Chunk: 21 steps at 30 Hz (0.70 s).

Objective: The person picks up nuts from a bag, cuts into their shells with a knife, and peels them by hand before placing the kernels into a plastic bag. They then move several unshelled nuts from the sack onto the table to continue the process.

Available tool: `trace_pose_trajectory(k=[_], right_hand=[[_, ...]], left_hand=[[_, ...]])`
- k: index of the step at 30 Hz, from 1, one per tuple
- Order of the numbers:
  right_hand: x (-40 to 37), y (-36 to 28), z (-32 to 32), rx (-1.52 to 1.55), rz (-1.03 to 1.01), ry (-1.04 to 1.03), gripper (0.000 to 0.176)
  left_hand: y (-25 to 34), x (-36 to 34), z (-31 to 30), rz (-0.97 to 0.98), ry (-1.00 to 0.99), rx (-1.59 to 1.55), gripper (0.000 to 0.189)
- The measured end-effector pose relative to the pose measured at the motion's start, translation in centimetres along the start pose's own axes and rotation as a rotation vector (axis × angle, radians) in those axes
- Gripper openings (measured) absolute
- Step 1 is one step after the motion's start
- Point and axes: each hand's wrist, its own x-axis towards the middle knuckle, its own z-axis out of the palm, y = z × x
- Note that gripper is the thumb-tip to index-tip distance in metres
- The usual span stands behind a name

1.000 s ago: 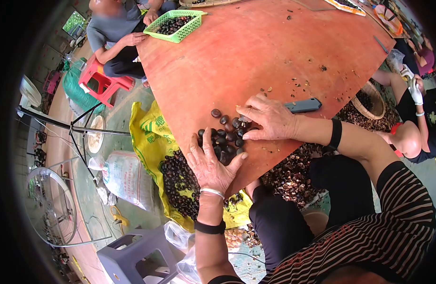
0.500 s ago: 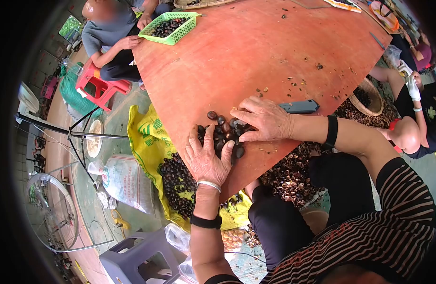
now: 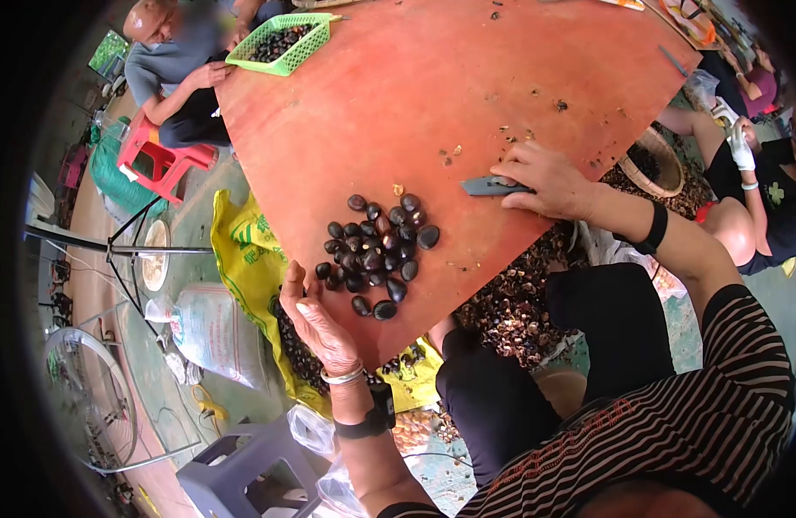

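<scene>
A loose cluster of glossy dark brown nuts (image 3: 374, 250), like chestnuts, lies on the reddish board table near its corner. My left hand (image 3: 318, 321) is at the table's edge just left of the cluster, fingers stretched out and holding nothing. To the right of the nuts, my right hand (image 3: 549, 180) grips a grey-blue utility knife (image 3: 482, 186) by one end, and its other end points left toward the nuts. My palm hides part of the knife.
A green basket (image 3: 285, 62) of dark nuts stands at the table's far left, beside a seated person. Below the table edge lie a yellow sack (image 3: 242, 250) with more nuts and a heap of shells (image 3: 510, 319). At right, a gloved person sits by a woven basket (image 3: 670, 177).
Both hands have come off the nuts, which now lie uncovered. My left hand has drawn back to the table edge; my right hand has moved right and taken hold of the utility knife.
</scene>
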Motion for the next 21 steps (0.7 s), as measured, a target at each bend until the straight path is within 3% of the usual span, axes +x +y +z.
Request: trace_pose_trajectory(k=[6,8,9,13,17,21], right_hand=[[-0.8,0.0,-0.3,0.076,0.046,0.042,0.033],[-1.0,-0.3,-0.3,0.086,0.053,0.057,0.033],[-1.1,-0.5,-0.4,0.123,0.060,0.078,0.034],[-1.6,-1.2,-0.7,0.189,0.020,0.119,0.036],[-1.9,-2.3,-1.4,0.225,-0.022,0.128,0.033],[-2.2,-3.3,-1.7,0.364,0.022,0.109,0.031]], left_hand=[[1.6,-3.4,0.3,0.077,0.191,0.017,0.064],[3.2,-5.4,0.6,0.225,0.220,0.445,0.057],[4.1,-5.7,0.9,0.382,0.131,0.681,0.045],[4.1,-7.9,3.2,0.202,0.061,0.753,0.045],[3.6,-7.1,3.5,0.201,-0.007,0.911,0.036],[2.6,-7.6,3.8,0.283,0.025,0.802,0.033]])
